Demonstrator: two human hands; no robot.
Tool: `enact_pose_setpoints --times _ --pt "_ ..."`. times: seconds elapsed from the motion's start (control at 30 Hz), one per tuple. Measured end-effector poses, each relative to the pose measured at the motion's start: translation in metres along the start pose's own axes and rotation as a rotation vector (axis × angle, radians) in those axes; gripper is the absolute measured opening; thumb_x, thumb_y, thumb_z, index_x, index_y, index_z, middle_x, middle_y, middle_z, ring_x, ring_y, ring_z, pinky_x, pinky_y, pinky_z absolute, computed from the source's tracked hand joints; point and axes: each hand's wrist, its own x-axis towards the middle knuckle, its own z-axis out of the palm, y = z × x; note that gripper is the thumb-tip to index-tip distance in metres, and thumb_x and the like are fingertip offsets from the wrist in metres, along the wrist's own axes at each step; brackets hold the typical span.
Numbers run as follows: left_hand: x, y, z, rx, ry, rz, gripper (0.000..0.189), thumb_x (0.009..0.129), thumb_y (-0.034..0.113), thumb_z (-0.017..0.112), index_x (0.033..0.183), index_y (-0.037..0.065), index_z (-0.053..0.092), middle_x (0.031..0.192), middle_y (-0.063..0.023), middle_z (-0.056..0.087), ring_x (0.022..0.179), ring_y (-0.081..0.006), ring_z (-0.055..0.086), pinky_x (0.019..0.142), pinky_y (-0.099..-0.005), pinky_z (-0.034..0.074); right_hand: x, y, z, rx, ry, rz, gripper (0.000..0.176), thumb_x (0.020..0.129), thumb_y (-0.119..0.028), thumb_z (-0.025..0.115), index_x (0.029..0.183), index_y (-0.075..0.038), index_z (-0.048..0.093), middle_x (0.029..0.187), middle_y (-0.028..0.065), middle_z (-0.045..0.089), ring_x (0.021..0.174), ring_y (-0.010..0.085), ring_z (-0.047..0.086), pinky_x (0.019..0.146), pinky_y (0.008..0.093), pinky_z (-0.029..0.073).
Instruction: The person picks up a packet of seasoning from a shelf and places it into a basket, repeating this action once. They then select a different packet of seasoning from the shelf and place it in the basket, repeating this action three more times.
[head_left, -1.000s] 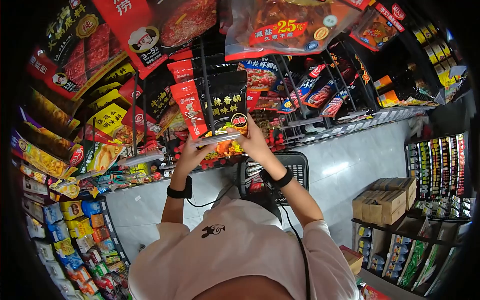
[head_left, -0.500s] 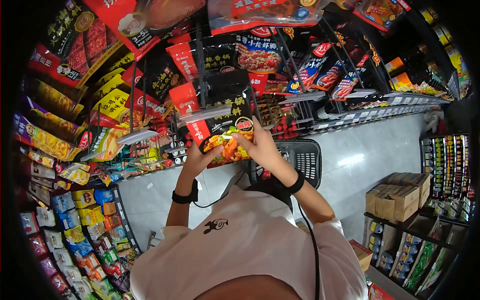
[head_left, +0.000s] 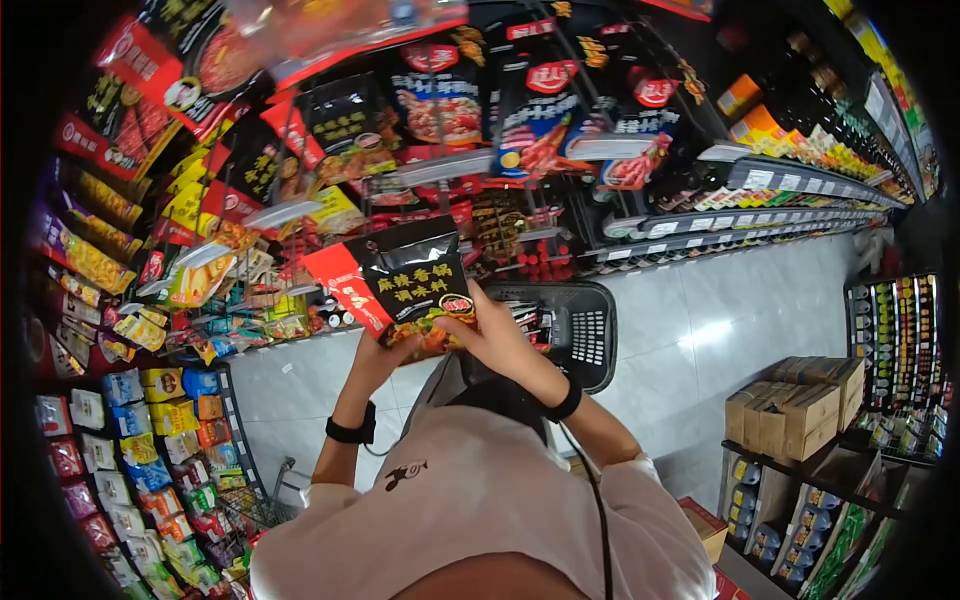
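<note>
A black and red seasoning packet (head_left: 415, 265) with a food picture along its bottom is held in front of my chest, its printed face turned up toward me. My left hand (head_left: 380, 358) grips its lower left edge, thumb on the front. On the lower right edge, my right hand (head_left: 492, 335) is closed with its thumb across the picture. Most of the fingers are hidden behind the packet. Similar black and red packets (head_left: 345, 125) hang from the rack just beyond it.
A dark shopping basket (head_left: 592, 335) with items inside stands on the tiled floor ahead. Shelves of sauces (head_left: 790, 180) run along the right. Cardboard boxes (head_left: 800, 405) sit on a low shelf at right. Small snack bags (head_left: 170, 430) fill a display at left, beside a wire cart (head_left: 275, 500).
Both hands have drawn the packet back from the hanging rack, lower and to the left. It is now tilted, and more of the basket shows. The view has shifted slightly.
</note>
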Motion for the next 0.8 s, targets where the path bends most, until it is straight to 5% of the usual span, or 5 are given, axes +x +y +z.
enact_pose_setpoints --times 0.07,0.1,0.27,0.5,0.8 --pt "0.009 -0.002 0.03 0.09 -0.072 -0.016 0.047 0.078 0.009 0.066 0.119 0.002 0.046 0.11 -0.0081 0.057 0.098 -0.0174 0.056 0.084 -0.0314 0.045 -0.005 0.028 -0.025 0.065 0.02 0.024 0.054 0.08 -0.023 0.065 0.119 0.005 0.04 0.091 0.0241 0.061 0.084 0.0366 0.062 0.07 0.0369 0.049" --pt "0.01 -0.006 0.044 0.136 -0.119 -0.057 0.048 0.078 0.012 0.067 0.12 0.003 0.046 0.111 -0.0087 0.057 0.099 -0.0176 0.056 0.084 -0.0313 0.045 -0.011 0.047 -0.04 0.06 -0.038 0.155 0.049 0.082 -0.02 0.065 0.121 -0.001 0.042 0.099 0.0137 0.063 0.094 0.0188 0.061 0.079 0.0304 0.047" --pt "0.035 -0.092 0.12 0.377 -0.373 -0.056 0.052 0.078 0.021 0.068 0.121 0.003 0.045 0.112 -0.0096 0.057 0.1 -0.0188 0.056 0.084 -0.0314 0.045 -0.05 0.167 -0.102 -0.076 -0.028 0.225 0.057 0.077 -0.037 0.067 0.115 0.001 0.048 0.094 0.0208 0.062 0.088 0.0339 0.061 0.074 0.0347 0.047" --pt "0.097 -0.291 0.224 -0.133 -0.759 -0.822 0.039 0.073 0.009 0.066 0.109 -0.001 0.055 0.101 -0.0065 0.062 0.096 -0.0177 0.057 0.08 -0.03 0.046 -0.14 0.385 -0.103 0.209 0.226 0.65 0.028 0.077 -0.013 0.064 0.1 0.001 0.056 0.086 0.0076 0.065 0.074 0.0181 0.063 0.066 0.0306 0.049" --pt "0.046 -0.442 0.294 0.337 -0.863 -0.939 0.044 0.068 0.016 0.072 0.108 0.007 0.056 0.089 -0.0071 0.063 0.079 -0.0194 0.06 0.066 -0.0348 0.049 -0.243 0.492 -0.048 0.482 0.452 1.121 0.026 0.073 -0.015 0.066 0.096 -0.003 0.06 0.078 0.0022 0.061 0.066 0.011 0.055 0.058 0.0251 0.044"
